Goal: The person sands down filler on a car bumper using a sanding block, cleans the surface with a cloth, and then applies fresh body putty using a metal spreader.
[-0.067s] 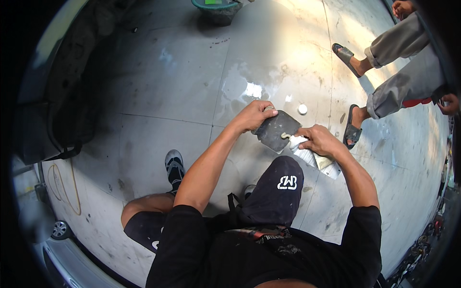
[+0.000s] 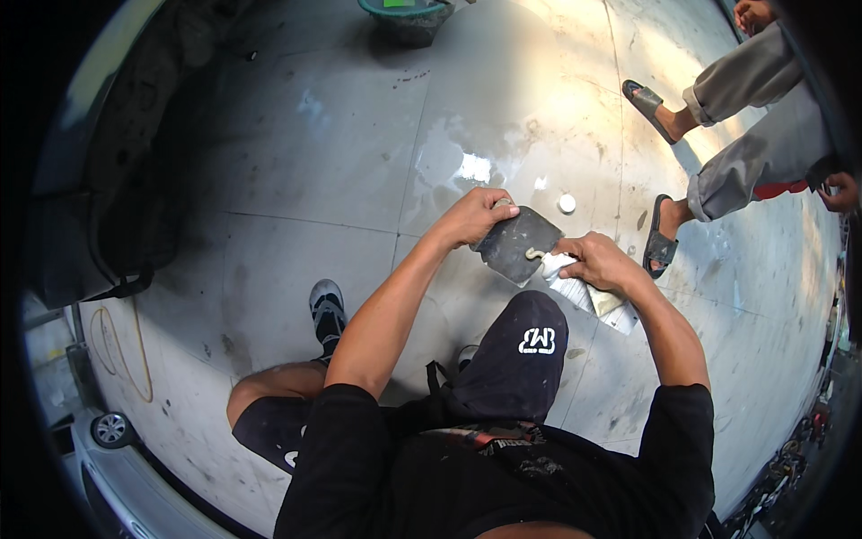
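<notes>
My left hand (image 2: 480, 216) is closed on the far left edge of a thin, dark, scuffed square plate (image 2: 521, 249), its thumb on top. My right hand (image 2: 597, 262) grips a white squeeze tube (image 2: 561, 266), with the nozzle end over the plate's right side. A curl of pale beige paste (image 2: 535, 255) comes out of the nozzle onto or just above the plate; which one I cannot tell. The tube's flattened tail sticks out below my right hand. On the floor beyond the plate lies a small round white cap (image 2: 567, 204).
Someone in rolled grey trousers and dark sandals (image 2: 662, 235) stands at the right. A green-rimmed tub (image 2: 409, 27) sits at the far edge. Wet patches (image 2: 471, 166) mark the concrete floor. A silver car (image 2: 126, 476) and a yellow hose (image 2: 144, 359) are at the lower left.
My hands, the plate and the tube hold practically still. At the lower left, a blurred grey shape that partly covered the car is gone.
</notes>
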The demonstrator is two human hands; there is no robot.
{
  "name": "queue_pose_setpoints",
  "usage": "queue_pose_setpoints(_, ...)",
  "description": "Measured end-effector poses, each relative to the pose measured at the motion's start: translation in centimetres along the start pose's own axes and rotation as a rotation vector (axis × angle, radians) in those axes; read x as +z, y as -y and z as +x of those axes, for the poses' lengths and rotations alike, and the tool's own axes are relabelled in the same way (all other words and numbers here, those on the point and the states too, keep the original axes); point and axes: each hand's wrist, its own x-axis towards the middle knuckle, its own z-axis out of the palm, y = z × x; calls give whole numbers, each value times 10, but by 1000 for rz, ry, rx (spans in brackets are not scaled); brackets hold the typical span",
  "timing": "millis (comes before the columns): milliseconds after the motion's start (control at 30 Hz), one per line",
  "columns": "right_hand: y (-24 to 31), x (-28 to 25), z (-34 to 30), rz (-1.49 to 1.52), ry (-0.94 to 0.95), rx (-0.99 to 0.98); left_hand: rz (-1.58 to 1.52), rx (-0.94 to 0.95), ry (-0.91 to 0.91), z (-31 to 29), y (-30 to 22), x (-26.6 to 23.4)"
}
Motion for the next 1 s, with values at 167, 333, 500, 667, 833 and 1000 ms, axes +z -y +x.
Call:
queue_pose_setpoints(167, -12, 7, 6, -4, 12, 7, 58, 21, 4, -10, -5, -1)
queue_pose_setpoints(333, -49, 25, 20, 61, -52, 90, -49, 89, -47, -8, 17, -12)
queue_pose_setpoints(500, -183, 90, 37, 232, -517, 468, -488, 113, -434, -21, 33, -43)
queue_pose_setpoints(667, -267, 129, 53, 246, -776, 695, -783, 81, -574, -71, 39, -68)
queue_pose_setpoints(833, -245, 103, 77, 117, -894, 868, -858, 194, -740, -122, 58, -91)
queue_pose_setpoints(1000, -259, 153, 62, 363, -376, 657, -1019, 215, -783, -165, 24, -77)
